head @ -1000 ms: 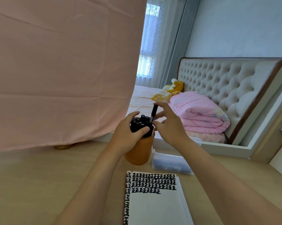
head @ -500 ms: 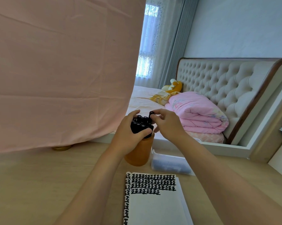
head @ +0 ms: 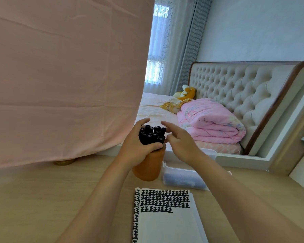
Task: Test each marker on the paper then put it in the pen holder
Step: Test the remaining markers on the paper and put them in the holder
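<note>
A second ago we were lowering one into place; now all markers (head: 152, 135) stand in the holder (head: 147, 168), so we judge this cycle done. Our right hand (head: 181, 142) has let go, fingers straight and empty, beside the caps. Our left hand (head: 136, 147) wraps the bundle at the rim. The holder stands on a wooden table (head: 42, 199) behind the paper (head: 167, 225); a bed (head: 153, 107) lies beyond.

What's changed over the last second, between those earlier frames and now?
The right hand pushed its marker down among the markers in the pen holder, let go and drew back to the right, fingers open. The left hand still grips the markers; holder, paper and plastic box unmoved.
</note>
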Motion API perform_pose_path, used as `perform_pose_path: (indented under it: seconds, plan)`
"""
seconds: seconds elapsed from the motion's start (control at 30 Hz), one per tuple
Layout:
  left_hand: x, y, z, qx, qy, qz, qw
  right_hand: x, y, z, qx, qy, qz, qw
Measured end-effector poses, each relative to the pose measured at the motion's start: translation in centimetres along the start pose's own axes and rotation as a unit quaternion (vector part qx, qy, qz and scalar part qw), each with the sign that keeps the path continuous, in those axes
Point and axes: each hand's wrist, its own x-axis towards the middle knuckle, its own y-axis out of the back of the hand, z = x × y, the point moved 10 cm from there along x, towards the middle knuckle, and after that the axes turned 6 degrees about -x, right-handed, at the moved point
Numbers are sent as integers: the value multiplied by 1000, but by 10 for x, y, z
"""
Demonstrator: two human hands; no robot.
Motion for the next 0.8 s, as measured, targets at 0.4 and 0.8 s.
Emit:
perform_pose_path:
  seconds: [0.4, 0.8]
  plan:
    - [4, -1, 2, 91, 10, -83, 992, 1, -10, 14, -36, -6, -76, 996]
    - [-3, -21, 30, 283, -84, -106, 950, -23, -8, 69, -290, -79, -278, 913]
